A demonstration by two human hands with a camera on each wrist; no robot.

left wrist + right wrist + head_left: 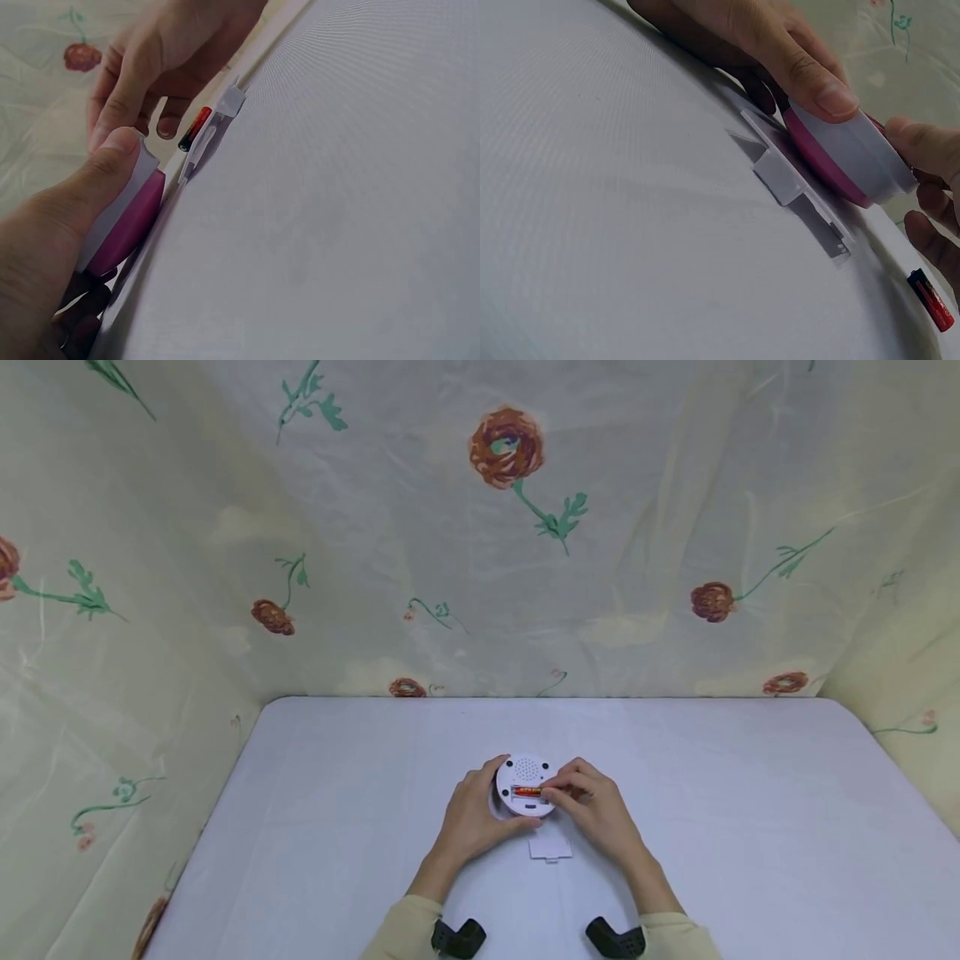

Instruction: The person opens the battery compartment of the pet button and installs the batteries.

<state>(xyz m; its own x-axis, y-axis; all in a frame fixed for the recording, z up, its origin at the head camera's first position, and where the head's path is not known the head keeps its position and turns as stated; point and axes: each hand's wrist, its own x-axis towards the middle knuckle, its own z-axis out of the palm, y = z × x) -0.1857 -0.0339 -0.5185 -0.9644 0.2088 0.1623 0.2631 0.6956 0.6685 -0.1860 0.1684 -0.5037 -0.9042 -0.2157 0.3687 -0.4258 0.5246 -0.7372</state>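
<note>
White-covered desk [300, 818]: left hand [474, 820] curled round a circular white-and-pink plastic device [525, 771], right hand [597, 808] with fingers [566, 782] nearly closed. White plastic cover [550, 845] just nearside of the device; in the device, pinched, a red cylindrical battery [528, 792], being fitted, seemingly. Next wants a gentle press.

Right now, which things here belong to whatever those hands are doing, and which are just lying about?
Seem part of the job:
round device, held by the left hand
battery the right hand is working at
loose battery
flat white piece, likely a cover

Probably just surroundings:
white table
flower-patterned sheet
black wrist gear
</note>
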